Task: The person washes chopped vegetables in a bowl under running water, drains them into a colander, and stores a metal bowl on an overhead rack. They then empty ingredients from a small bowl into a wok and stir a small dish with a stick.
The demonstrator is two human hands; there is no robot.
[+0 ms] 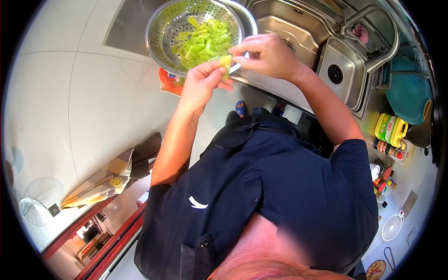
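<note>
The left hand (204, 80) is closed in a pinch, thumb against fingers, on a flat pale-green piece of celery (226, 66), which stands up from the fingertips at the near right edge of the colander (156, 44). The right hand (263, 52) is partly curled beside it, its thumb and forefinger tips close together at the upper end of the piece; whether they grip anything is too small to tell. The metal colander holds a heap of cut celery (205, 42), gathered mostly toward its right side. Another metal bowl (252, 23) shows behind its right edge, and a red-orange container (169, 83) is partly visible below its near left side. To the right are a larger sink basin (270, 23) and a smaller one (343, 70), with a curved tap (396, 35) beyond them
</note>
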